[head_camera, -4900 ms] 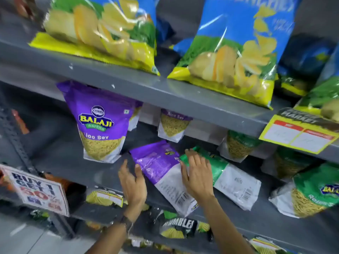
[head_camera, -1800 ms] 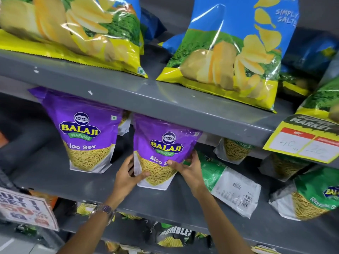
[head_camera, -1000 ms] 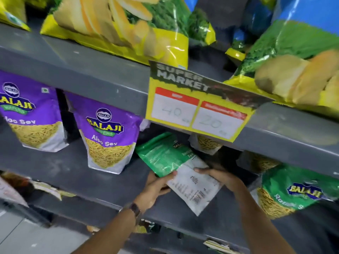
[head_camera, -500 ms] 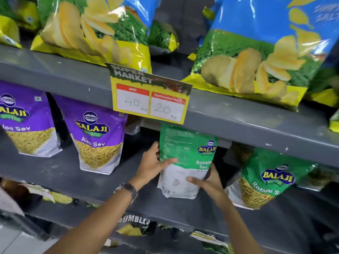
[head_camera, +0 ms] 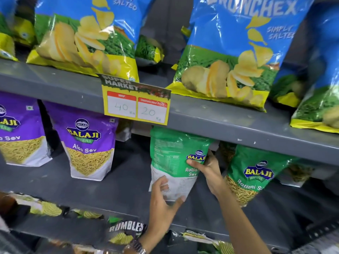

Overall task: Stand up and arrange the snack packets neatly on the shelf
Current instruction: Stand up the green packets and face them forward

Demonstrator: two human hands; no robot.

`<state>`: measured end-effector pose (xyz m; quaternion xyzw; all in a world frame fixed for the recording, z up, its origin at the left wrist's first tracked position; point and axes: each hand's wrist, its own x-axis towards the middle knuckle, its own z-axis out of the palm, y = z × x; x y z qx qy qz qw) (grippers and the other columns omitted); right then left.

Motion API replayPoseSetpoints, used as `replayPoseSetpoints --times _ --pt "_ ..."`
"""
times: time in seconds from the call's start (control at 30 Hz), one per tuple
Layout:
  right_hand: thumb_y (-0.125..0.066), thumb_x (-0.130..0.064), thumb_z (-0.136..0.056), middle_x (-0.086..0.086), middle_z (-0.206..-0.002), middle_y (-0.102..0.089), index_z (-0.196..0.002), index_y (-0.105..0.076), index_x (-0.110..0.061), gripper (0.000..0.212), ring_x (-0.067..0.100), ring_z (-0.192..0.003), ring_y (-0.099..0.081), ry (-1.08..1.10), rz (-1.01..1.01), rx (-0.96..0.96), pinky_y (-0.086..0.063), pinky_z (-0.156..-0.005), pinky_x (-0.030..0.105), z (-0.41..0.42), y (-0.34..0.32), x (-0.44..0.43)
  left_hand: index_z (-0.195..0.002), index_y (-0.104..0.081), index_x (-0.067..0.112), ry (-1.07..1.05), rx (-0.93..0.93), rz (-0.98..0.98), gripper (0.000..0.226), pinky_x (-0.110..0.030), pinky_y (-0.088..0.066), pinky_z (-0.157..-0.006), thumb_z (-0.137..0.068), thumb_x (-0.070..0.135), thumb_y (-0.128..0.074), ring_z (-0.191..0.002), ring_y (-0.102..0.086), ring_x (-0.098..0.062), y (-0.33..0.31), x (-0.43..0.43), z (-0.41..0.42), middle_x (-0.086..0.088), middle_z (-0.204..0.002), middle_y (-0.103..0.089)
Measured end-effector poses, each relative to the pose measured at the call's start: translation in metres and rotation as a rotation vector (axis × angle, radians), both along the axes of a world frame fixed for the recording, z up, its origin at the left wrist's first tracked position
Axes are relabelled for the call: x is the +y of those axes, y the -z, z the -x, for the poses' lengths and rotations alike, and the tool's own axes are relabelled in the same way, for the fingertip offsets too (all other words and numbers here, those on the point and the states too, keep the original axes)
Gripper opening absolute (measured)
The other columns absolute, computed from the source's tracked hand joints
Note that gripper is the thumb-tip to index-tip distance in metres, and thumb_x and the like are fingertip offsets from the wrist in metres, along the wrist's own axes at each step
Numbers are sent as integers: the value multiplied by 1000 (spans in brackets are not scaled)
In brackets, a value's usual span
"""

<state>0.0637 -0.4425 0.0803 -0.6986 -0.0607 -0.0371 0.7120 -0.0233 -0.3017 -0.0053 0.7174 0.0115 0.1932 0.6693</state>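
We are looking forward and slightly down at a grey metal shelf unit stocked with snack packets. Both of our hands are clamped on one green Ratlami Sev packet [head_camera: 176,158], which stands upright on the middle shelf [head_camera: 113,187], its top tucked just under the shelf above. Our left hand [head_camera: 163,200] grips the packet's white lower corner, thumb on the front and fingers wrapped around the left edge and bottom. Our right hand [head_camera: 209,169] holds the packet's right side, thumb pressed across the front beside the logo. A wristwatch [head_camera: 136,247] shows on our left wrist at the bottom edge.

Just to the right of the held packet stands a second green Ratlami Sev packet [head_camera: 255,173], tilted slightly, with more packets partly hidden behind it. To the left, apart from the held one, stands a purple Aloo Sev packet [head_camera: 88,145], upright, and another purple packet [head_camera: 20,132] is cut off at the left edge.

The upper shelf [head_camera: 229,121] carries large blue, green and yellow potato chip bags [head_camera: 236,52] leaning forward. A yellow price tag [head_camera: 135,101] hangs from its front edge, reading 40 and 20. Below, on the lower shelf, a dark Rumbles packet [head_camera: 126,230] and other packets lie flat, partly blurred.
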Motion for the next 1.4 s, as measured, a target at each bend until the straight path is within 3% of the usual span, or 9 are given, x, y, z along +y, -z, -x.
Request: replayPoseSetpoints --times 0.17,0.37,0.53,0.7,0.8,0.9,1.17,1.3,1.4 --pt "-76 7 -66 6 -109 -71 -119 -52 -6 59 15 -97 -70 -14 -16 -10 -55 -75 21 32 -3 0 -138 -29 21 68 1 -63 104 -39 -40 -105 -52 32 -88 -128 -38 -16 -4 -10 0 4 -130 -36" --pt "-70 10 -71 14 -108 -69 -110 -54 3 42 18 -97 -68 -93 11 46 -55 -83 27 65 -3 -5 -140 -5 39 255 98 -4 132 -35 -31 -112 -38 51 -88 -138 -27 -11 -10 -10 -26 11 -144 -28" --pt "-74 -5 -68 9 -110 -71 -102 -56 3 39 16 -99 -67 -98 60 58 -55 -81 30 63 -3 -10 -145 7 16 270 180 -9 156 -30 -34 -107 -26 52 -88 -131 -38 -17 -11 6 -60 -6 -144 -31" --pt "-79 3 -66 2 -113 -58 -116 -49 -10 60 15 -102 -57 287 104 -16 -48 -86 27 31 7 -18 -142 -18 18 316 192 -161 138 -46 -40 -106 -27 49 -88 -125 -47 -23 -15 43 -87 -8 -131 -46" --pt "-83 0 -62 -7 -119 -52 -130 -37 -12 84 4 -108 -55 206 192 29 -45 -86 13 17 17 -20 -141 -27 20 380 190 -247 125 -48 -40 -107 -36 50 -88 -127 -47 -20 -22 64 -99 -4 -133 -52" --pt "-83 3 -62 -13 -110 -57 -118 -41 -21 74 -17 -90 -60 94 229 72 -47 -66 2 10 28 -20 -142 -24 18 451 163 -218 120 -48 -39 -108 -44 43 -87 -130 -45 -19 -30 72 -103 -3 -139 -47" --pt "-90 -36 -43 1 -103 -67 -99 -53 -30 67 14 -94 -63 205 190 105 -57 -72 27 17 48 -9 -120 -44 24 357 119 -120 82 -18 -51 -84 -50 45 -82 -113 -57 -13 -11 73 -100 4 -122 -55" --pt "-92 -29 -48 7 -108 -67 -100 -53 -29 64 24 -101 -63 234 188 89 -57 -84 46 16 50 -5 -127 -43 18 354 99 -77 78 -12 -49 -82 -62 32 -83 -119 -54 -18 -8 71 -98 -3 -133 -52" --pt "-90 -16 -55 3 -107 -65 -100 -51 -29 61 22 -100 -62 235 172 74 -57 -79 35 16 53 -4 -128 -40 21 242 26 22 67 -5 -44 -85 -73 11 -76 -119 -51 1 -8 58 -80 3 -132 -50"
